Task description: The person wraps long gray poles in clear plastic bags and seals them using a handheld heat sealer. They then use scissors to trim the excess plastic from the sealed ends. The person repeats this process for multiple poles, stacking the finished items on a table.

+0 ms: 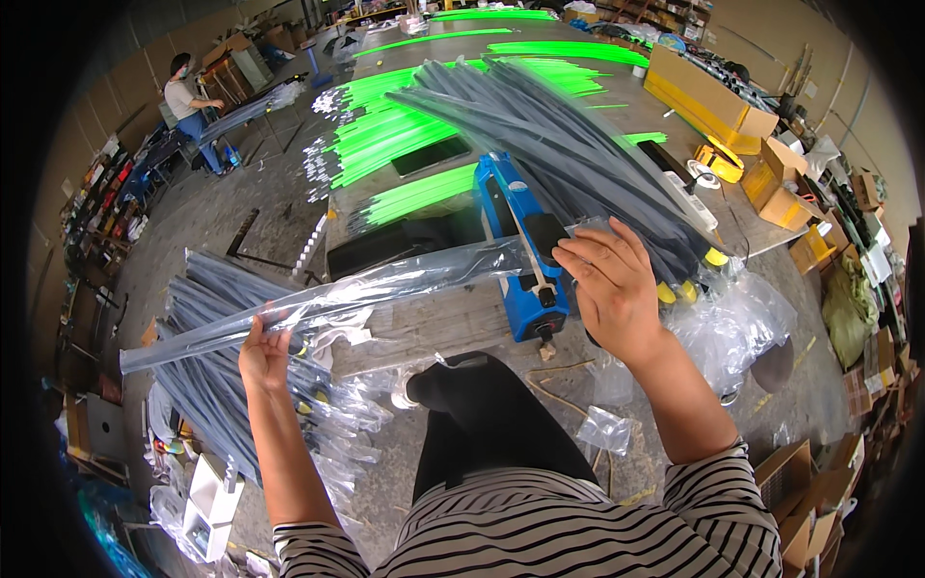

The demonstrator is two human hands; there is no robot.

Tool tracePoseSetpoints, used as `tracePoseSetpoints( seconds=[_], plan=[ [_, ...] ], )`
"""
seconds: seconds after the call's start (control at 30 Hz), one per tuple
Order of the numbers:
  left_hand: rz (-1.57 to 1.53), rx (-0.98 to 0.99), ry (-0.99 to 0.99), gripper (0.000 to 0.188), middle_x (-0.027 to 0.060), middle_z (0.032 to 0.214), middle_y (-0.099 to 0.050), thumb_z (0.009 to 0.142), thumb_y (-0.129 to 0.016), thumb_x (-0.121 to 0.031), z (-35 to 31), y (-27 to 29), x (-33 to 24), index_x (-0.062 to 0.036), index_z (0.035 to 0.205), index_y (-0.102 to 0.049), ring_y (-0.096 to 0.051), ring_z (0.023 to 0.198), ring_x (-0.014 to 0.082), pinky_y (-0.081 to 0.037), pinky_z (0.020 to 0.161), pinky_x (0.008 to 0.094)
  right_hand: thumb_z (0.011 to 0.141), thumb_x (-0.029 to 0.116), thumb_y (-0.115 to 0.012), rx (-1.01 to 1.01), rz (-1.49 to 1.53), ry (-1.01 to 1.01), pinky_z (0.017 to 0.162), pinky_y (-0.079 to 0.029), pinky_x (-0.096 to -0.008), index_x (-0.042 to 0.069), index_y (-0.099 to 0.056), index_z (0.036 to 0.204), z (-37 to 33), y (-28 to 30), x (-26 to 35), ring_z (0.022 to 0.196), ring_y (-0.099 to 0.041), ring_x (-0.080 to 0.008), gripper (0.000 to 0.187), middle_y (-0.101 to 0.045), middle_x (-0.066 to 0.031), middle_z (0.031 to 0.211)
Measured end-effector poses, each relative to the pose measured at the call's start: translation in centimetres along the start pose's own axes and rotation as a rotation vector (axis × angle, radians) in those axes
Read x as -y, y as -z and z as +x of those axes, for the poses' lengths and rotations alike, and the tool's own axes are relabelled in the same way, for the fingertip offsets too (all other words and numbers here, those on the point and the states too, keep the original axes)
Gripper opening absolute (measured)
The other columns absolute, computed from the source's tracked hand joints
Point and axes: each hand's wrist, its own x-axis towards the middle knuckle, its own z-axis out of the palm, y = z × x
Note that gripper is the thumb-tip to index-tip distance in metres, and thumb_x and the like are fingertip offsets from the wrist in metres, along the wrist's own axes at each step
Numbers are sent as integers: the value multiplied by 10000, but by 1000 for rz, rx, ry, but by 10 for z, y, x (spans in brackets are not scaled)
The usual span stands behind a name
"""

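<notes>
A long clear plastic sleeve [385, 288] stretches from the left across the front of me to a blue bag sealer [528, 226]. My left hand [265, 354] is closed on the sleeve, its thumb and fingers pinching it. At the other end, my right hand [614, 281] curls its fingers by the sealer's black pad [545, 234], at the sleeve's end; the thumb is partly hidden. The sleeve passes under or through the sealer's arm; I cannot tell which.
Grey wrapped rods [578, 144] with yellow ends lie across the table, over bright green rods [405, 135]. A phone-like dark slab [430, 155] lies there too. More wrapped rods [217, 385] are heaped at lower left. Cardboard boxes [708, 96] line the right. Another person [188, 111] stands far left.
</notes>
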Motion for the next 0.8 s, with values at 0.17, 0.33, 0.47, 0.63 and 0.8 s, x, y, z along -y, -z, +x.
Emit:
tracePoseSetpoints(
  seconds=[0.17,0.33,0.47,0.63,0.8],
  plan=[
    [10,39,6,278,142,1011,-577,872,-441,-147,3,-1,0,66,1044,-493,-597,873,237,-548,657,316,653,18,-552,-10,8,0,893,-361,-387,38,-619,837,-4,-3,-1,899,-537,-194,196,-581,-45,896],
    [33,12,-11,285,146,1014,-576,872,-442,-150,5,-2,3,61,1058,-486,-596,876,237,-546,663,318,620,9,-553,-8,35,-12,885,-373,-385,40,-620,819,-15,-9,0,862,-550,-196,212,-575,-51,871],
    [37,32,7,263,137,1046,-565,878,-433,-155,7,3,3,41,1043,-493,-580,913,240,-538,696,332,589,-2,-561,-56,91,-73,853,-405,-393,42,-613,786,-37,-31,3,798,-566,-193,209,-568,-53,835],
    [10,44,9,245,134,1054,-563,871,-444,-146,9,13,-4,26,1036,-502,-574,924,252,-520,734,372,578,-14,-571,-101,97,-79,840,-410,-395,41,-604,762,-28,-32,9,779,-569,-197,195,-571,-53,833],
    [-5,-9,16,244,150,1035,-568,882,-408,-134,0,-8,-3,35,1039,-486,-579,915,264,-523,737,381,623,-47,-551,-96,92,-102,833,-407,-399,34,-601,768,-33,-33,11,778,-569,-205,174,-570,-55,829]
  ],
)
